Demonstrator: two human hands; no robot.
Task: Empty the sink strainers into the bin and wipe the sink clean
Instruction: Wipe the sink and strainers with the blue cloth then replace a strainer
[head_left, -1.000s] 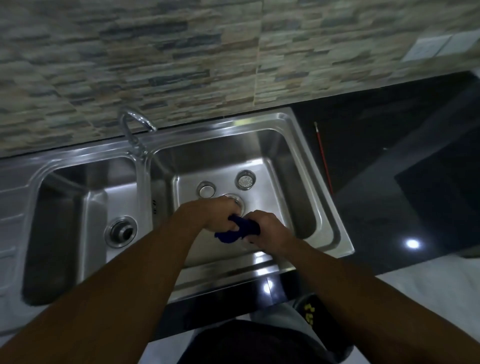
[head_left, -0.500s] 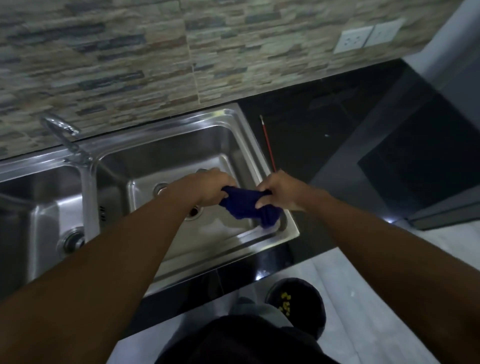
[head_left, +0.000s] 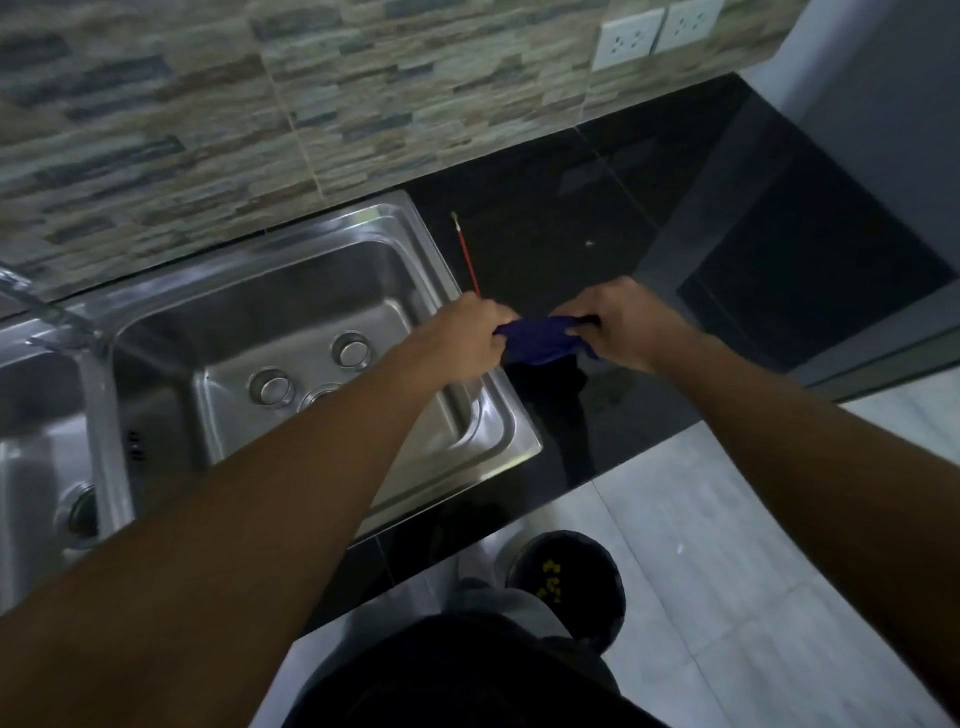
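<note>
A dark blue cloth (head_left: 543, 340) is stretched between my two hands just above the black countertop, right of the sink. My left hand (head_left: 465, 338) grips its left end and my right hand (head_left: 621, 325) grips its right end. The steel double sink (head_left: 410, 234) lies to the left. In its right basin two round strainers (head_left: 352, 349) (head_left: 270, 387) sit on the floor beside the drain opening (head_left: 324, 395), which my left forearm partly hides. The left basin's drain (head_left: 80, 512) shows at the far left.
A thin red stick (head_left: 467, 257) lies on the black countertop (head_left: 597, 218) beside the sink's right rim. The tap (head_left: 31, 299) stands at the back left. Wall sockets (head_left: 654, 34) sit on the stone-tile wall. Pale floor tiles and my shoe (head_left: 569, 582) are below.
Both hands carried the blue cloth out of the right basin, rightward over the sink rim to above the black countertop. The view swung right with them.
</note>
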